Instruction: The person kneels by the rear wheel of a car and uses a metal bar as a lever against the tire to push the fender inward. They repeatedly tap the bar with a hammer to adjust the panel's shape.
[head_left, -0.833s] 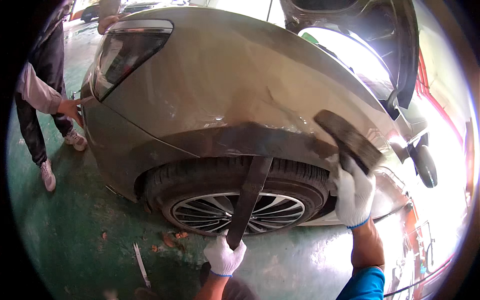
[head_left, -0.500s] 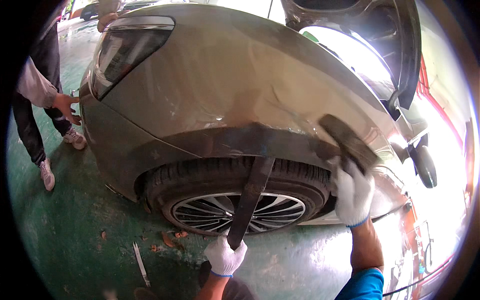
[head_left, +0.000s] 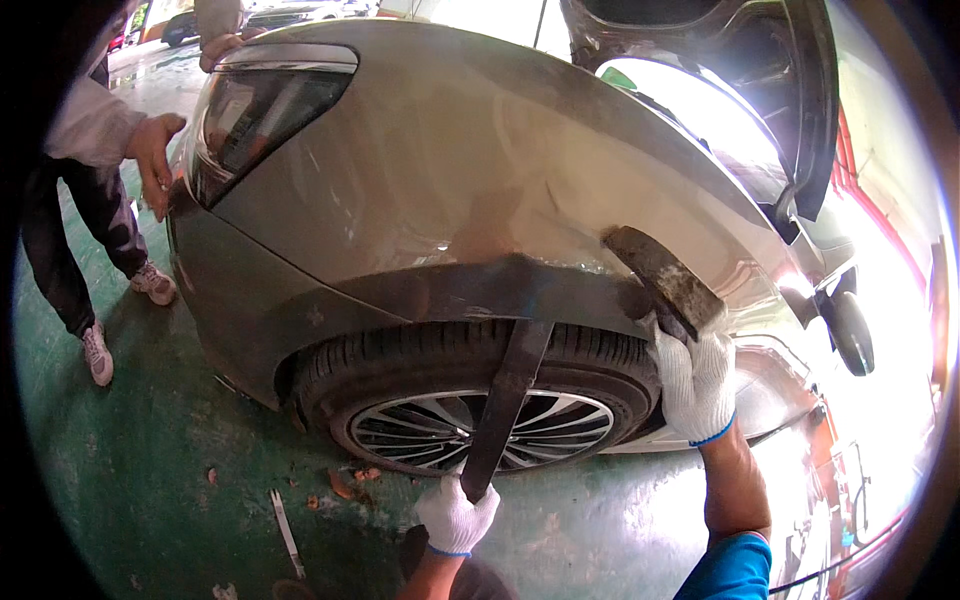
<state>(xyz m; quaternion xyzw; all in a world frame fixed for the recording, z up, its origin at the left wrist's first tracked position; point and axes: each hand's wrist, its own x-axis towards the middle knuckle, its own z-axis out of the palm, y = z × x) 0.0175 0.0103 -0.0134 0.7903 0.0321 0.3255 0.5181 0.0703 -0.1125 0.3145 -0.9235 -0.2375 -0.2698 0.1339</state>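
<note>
My left hand [head_left: 457, 518], in a white knit glove, is closed round the lower end of a long flat metal pry bar [head_left: 500, 412]. Its upper end goes in behind the fender lip, above the tyre [head_left: 400, 352], and that tip is hidden. My gloved right hand [head_left: 697, 388] grips a dark, curved, flat-faced metal tool with a worn surface [head_left: 665, 277]. That tool lies over the right part of the wheel arch, against or just above the brownish-grey fender [head_left: 420, 190]; contact cannot be made out. A dark crease [head_left: 552, 197] shows in the fender's panel.
At the left a person [head_left: 90, 190] stands by the bumper, one hand near the car's corner, another hand by the headlight [head_left: 268, 105]. The hood [head_left: 800, 90] is raised. A side mirror [head_left: 850, 335] juts out at right. A thin pale metal strip [head_left: 286, 530] lies on the green floor.
The tool in my right hand has moved left along the arch and is less blurred. The person's hand at left has risen. My left hand still holds the bar; the view has shifted slightly.
</note>
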